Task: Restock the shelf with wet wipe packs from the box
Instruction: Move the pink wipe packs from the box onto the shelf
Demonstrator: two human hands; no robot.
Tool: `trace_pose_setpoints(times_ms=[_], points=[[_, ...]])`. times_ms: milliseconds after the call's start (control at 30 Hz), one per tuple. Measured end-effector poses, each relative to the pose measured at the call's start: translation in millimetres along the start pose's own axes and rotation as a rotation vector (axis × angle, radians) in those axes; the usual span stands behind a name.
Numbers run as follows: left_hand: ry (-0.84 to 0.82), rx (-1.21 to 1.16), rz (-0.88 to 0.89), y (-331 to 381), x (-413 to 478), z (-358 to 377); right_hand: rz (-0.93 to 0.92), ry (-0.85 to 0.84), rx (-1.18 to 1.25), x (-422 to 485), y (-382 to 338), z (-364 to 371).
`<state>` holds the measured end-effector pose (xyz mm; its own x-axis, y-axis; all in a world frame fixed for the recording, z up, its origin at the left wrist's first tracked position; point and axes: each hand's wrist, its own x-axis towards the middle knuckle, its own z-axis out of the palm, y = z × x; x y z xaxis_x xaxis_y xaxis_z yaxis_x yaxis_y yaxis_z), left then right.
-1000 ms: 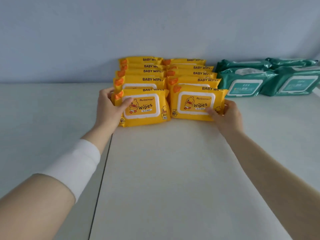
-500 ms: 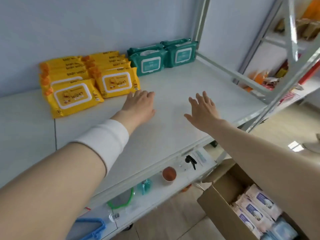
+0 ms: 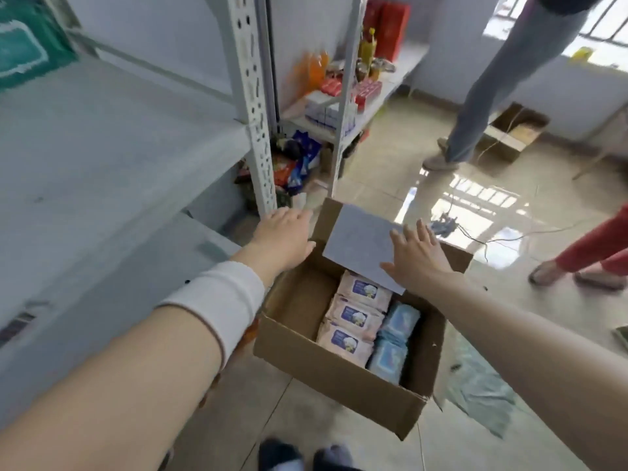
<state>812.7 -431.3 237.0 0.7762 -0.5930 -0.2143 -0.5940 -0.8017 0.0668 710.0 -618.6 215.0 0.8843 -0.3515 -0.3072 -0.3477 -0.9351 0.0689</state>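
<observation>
Open box point(image 3: 326, 375) of wet wipe packs point(image 3: 353, 314) on the floor point(image 3: 390, 164), beside the shelf point(image 3: 102, 147).
Head view: the left hand point(image 3: 283, 241) hovers at the box's far left corner, fingers straight and holding nothing. The right hand point(image 3: 419, 260) spreads empty fingers over a grey sheet point(image 3: 360, 246) at the far end. Pink and blue packs fill the box's right half, with bare cardboard on the left. The shelf edge runs just to the left.
</observation>
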Motion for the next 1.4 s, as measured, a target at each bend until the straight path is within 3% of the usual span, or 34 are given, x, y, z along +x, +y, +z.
trace_pose_setpoints(times_ms=[300, 467, 533, 600, 733, 933, 1133, 1400], points=[[-0.399, -0.168, 0.019, 66.2, 84.6, 147.7, 0.176, -0.376, 0.191, 15.4, 55.8, 166.8], [-0.665, -0.458, -0.181, 73.2, 135.0, 254.3, 0.351, -0.598, 0.464, 37.0, 38.9, 268.9], [-0.722, -0.540, -0.261, 74.3, 163.5, 300.3, 0.451, -0.615, 0.617, 57.2, 33.5, 308.4], [-0.715, -0.668, -0.381, 74.7, 195.4, 344.4, 0.551, -0.611, 0.790, 84.0, 30.9, 343.8], [-0.549, -0.917, -0.581, 80.8, 261.8, 413.6, 0.698, -0.418, 1.075, 140.7, 30.1, 413.7], [-0.422, -0.968, -0.562, 84.7, 302.7, 462.3, 1.007, -0.335, 1.305, 180.0, 20.1, 472.2], [-0.514, -1.099, -0.506, 88.7, 310.0, 456.4, 0.980, -0.508, 1.459, 187.3, 32.9, 458.7], [-0.545, -1.079, -0.459, 80.2, 305.5, 424.0, 1.010, -0.448, 1.776, 160.9, 30.2, 421.4]])
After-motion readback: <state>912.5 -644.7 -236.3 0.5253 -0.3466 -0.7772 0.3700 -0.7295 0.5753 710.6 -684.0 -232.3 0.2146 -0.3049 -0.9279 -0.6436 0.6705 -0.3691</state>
